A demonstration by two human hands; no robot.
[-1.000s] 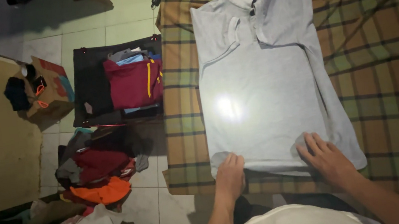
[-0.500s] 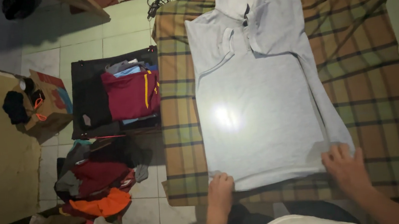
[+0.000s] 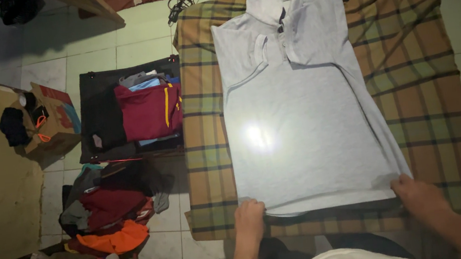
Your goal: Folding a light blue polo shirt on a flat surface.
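Our light grey hooded sweatshirt (image 3: 304, 115) lies flat, sleeves tucked in, on the plaid blanket (image 3: 420, 67) spread over the tiled floor. We judge we are mid-fold, at the hem; the next move calls for lifting both corners evenly. Our left hand (image 3: 249, 217) pinches the near left hem corner, our right hand (image 3: 420, 194) grips the right one, fingers curled shut
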